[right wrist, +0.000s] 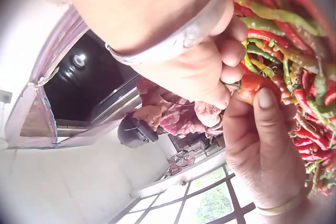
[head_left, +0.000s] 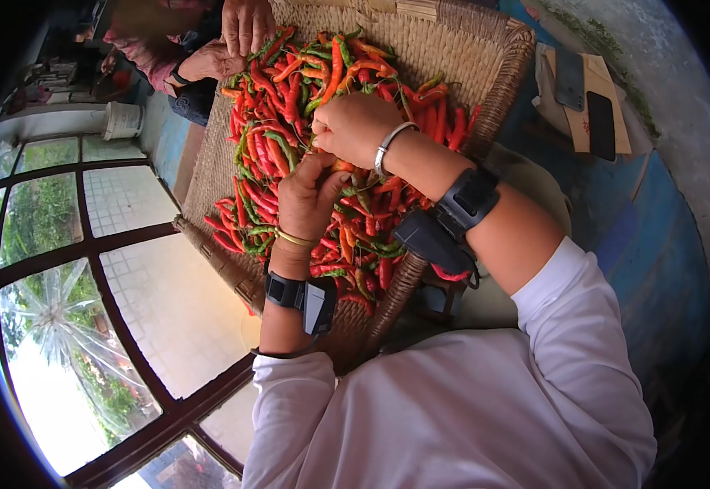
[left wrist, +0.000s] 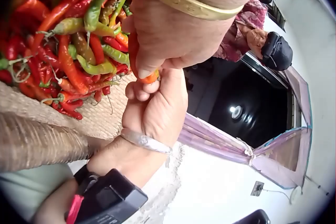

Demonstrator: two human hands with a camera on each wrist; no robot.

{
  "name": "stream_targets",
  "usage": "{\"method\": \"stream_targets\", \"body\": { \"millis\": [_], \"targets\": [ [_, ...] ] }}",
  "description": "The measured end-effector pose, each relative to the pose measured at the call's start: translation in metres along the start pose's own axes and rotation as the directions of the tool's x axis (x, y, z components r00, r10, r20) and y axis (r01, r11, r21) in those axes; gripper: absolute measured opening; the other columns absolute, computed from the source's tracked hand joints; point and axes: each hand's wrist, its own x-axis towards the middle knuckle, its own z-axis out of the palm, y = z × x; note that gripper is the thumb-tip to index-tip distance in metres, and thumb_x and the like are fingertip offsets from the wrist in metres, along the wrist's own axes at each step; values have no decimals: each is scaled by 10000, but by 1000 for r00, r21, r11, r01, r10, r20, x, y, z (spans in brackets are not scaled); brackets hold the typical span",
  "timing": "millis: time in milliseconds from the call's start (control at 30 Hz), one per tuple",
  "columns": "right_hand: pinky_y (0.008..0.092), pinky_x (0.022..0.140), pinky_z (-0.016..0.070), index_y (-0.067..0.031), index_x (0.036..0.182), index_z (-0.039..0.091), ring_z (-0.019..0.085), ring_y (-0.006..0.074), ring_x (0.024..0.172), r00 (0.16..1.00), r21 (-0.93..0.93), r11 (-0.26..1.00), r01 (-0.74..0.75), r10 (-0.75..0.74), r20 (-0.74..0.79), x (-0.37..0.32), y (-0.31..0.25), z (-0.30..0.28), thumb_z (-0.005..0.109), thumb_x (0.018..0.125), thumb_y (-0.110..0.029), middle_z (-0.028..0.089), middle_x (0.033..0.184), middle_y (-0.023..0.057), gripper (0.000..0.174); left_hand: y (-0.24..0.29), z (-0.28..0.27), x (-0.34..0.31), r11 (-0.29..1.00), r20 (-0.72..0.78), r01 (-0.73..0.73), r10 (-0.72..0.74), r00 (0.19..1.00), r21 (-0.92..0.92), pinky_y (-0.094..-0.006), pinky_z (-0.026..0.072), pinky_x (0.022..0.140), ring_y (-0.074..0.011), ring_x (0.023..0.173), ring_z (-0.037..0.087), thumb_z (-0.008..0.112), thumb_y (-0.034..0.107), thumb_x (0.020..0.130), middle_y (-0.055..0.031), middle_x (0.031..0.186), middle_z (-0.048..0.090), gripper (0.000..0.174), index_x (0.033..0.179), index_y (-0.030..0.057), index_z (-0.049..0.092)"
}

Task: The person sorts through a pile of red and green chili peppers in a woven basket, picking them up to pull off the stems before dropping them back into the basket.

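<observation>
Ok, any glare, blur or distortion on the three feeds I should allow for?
Head: fisheye bending and black corners, window blown out in places, peppers readable; left wrist: dark corners, one bright light glaring against black; right wrist: washed-out highlights on the right hand, peppers along the right edge looking soft.

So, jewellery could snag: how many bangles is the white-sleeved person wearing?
2: a golden bangle at the wrist of the left hand and a silvery bangle at the wrist of the right hand. The sleeves could hide more.
</observation>
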Motion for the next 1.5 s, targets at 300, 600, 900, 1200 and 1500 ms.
{"method": "stream_targets", "body": {
  "millis": [300,600,900,1200,1500],
  "targets": [
    [209,426,379,23,1113,508,477,77,480,987,846,528,-72,163,-18,5,-2,-16,553,829,-333,529,585,19,457,-47,-41,58,917,-100,172,-221,970,-359,-196,454,600,-66,661,534,579,95,825,-16,841,586,242,1041,-1,528],
    [221,381,353,-4,773,567,487,97,450,940,965,264,-6,331,-84,13,4,-19,538,816,-278,546,557,35,279,-27,3,44,996,-10,-80,80,997,-29,-240,463,592,-130,629,577,636,97,754,-74,793,609,154,899,48,620],
    [212,397,350,-41,797,568,470,79,472,948,904,416,-104,315,-36,8,-1,-16,548,828,-288,534,590,14,250,3,49,18,922,95,3,-43,995,386,-371,479,580,-263,698,597,630,479,683,-86,824,570,440,896,95,598],
    [241,467,445,-2,784,605,542,106,484,955,880,468,-80,289,-67,8,0,-14,539,783,-211,585,573,46,219,14,60,25,830,116,54,-142,983,555,-384,483,564,-296,662,607,583,352,738,-146,838,608,321,840,48,583],
    [317,582,461,-35,851,616,594,193,634,946,390,920,22,107,-306,6,0,-8,595,758,-250,608,676,67,235,-26,31,6,458,146,420,-522,840,-784,-161,359,439,-35,495,448,548,186,849,11,658,560,111,838,79,576]
  ]
}}
